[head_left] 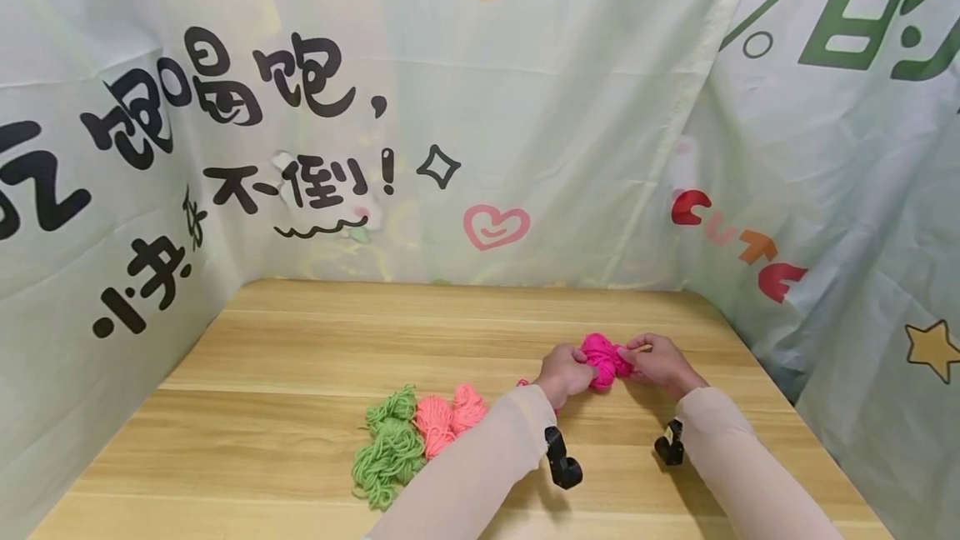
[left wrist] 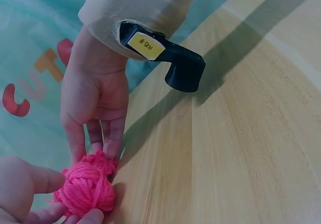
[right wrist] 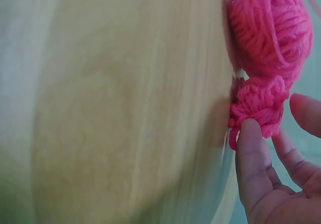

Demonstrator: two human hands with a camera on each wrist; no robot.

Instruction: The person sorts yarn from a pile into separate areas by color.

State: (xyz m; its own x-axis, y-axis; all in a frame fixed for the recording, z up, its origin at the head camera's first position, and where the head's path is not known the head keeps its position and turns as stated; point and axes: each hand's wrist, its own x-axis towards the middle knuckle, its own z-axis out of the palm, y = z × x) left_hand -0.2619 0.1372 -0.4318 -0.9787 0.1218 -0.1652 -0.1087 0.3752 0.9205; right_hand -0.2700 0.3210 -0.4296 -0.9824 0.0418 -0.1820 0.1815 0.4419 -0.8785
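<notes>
A hot pink yarn ball (head_left: 598, 357) lies toward the right of the table. My left hand (head_left: 568, 372) holds it from the left, thumb and fingers curved round it in the left wrist view. Joined to the ball's right side is a smaller, bunched pink clump (right wrist: 258, 106). My right hand (head_left: 660, 361) has its fingertips at this clump, and one finger (right wrist: 249, 143) touches its edge in the right wrist view. From the left wrist view, the right hand (left wrist: 98, 96) reaches down to the clump's far side.
Green yarn (head_left: 390, 448) and coral yarn (head_left: 435, 423) lie left of my left forearm, which partly covers the coral. A bit of pink yarn (head_left: 522, 382) shows beside the left wrist. Black cameras (head_left: 562, 461) hang under both wrists. Printed curtains (head_left: 585, 148) enclose the wooden table (head_left: 300, 357).
</notes>
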